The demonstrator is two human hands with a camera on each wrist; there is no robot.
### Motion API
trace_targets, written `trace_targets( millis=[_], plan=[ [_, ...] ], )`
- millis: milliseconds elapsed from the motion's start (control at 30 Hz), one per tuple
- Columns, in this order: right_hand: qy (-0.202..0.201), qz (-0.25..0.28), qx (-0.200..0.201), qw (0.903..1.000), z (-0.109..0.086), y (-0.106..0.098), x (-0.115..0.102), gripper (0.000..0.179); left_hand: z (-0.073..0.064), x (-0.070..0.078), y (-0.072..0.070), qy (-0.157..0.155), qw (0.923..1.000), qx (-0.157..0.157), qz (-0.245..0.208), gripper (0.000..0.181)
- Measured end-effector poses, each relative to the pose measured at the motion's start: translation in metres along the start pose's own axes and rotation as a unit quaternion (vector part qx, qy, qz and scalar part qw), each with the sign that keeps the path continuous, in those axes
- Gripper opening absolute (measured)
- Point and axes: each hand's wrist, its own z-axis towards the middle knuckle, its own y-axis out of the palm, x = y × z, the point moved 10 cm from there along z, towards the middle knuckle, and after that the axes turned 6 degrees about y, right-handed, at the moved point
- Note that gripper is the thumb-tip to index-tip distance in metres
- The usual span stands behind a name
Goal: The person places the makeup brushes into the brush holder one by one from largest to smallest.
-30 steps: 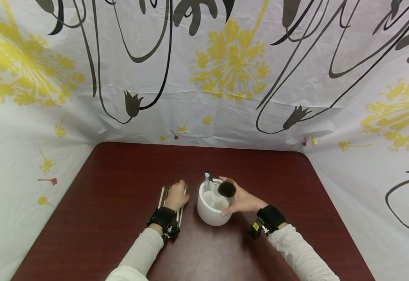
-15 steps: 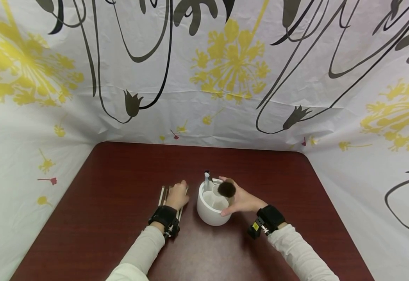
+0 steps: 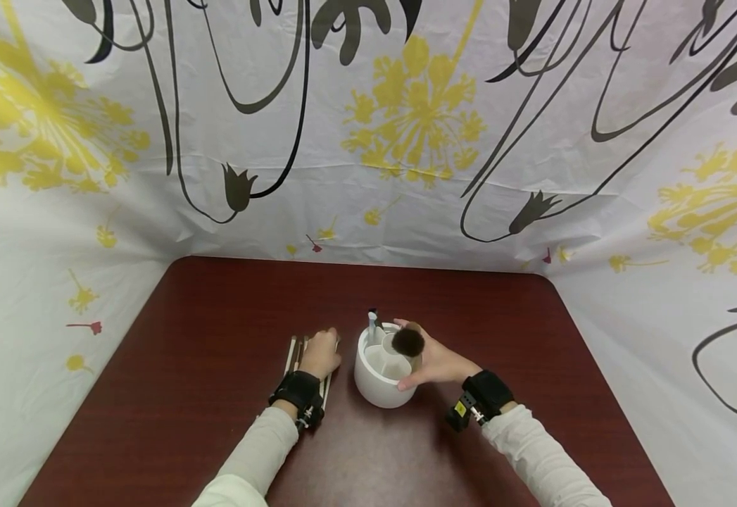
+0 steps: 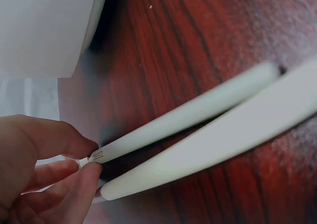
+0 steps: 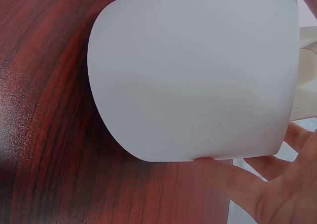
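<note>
My left hand [image 3: 320, 354] is low over the table among slim makeup brushes [image 3: 291, 353] laid side by side. In the left wrist view, its thumb and fingers pinch the neck of a makeup brush with a white, lettered handle [image 4: 188, 116]. A second, thicker white handle [image 4: 208, 149] lies alongside it; the bristle ends are hidden by the hand. My right hand [image 3: 442, 362] grips the side of a round white holder [image 3: 377, 387] with inner compartments, thumb on the near side. A brush with a full dark head [image 3: 409, 341] stands in the holder, beside a pale slender item [image 3: 372, 327] at its far left.
The dark red-brown wooden table [image 3: 229, 303] has rounded far corners. A white cloth [image 3: 317, 176] printed with yellow and grey flowers hangs behind and along the sides. The holder stands just right of the laid-out brushes.
My left hand has shifted very slightly to the right over the brushes. The right hand and the holder have stayed in place.
</note>
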Motion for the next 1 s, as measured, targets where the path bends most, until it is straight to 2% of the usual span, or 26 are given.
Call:
trace_targets(
  millis=[633, 800, 1000],
  plan=[
    [-0.001, 0.006, -0.002, 1.0, 0.0, 0.001, 0.001, 0.105, -0.001, 0.006, -0.013, 0.013, 0.9989, 0.012, -0.043, 0.026],
    [0.001, 0.005, -0.003, 1.0, -0.001, 0.0, 0.001, 0.104, 0.0, 0.01, -0.022, 0.009, 0.9982, 0.013, -0.058, 0.028],
    [0.006, 0.005, -0.001, 1.0, -0.001, 0.0, 0.001, 0.103, 0.0, 0.015, -0.035, 0.005, 0.9976, 0.03, -0.063, 0.025]
  ],
)
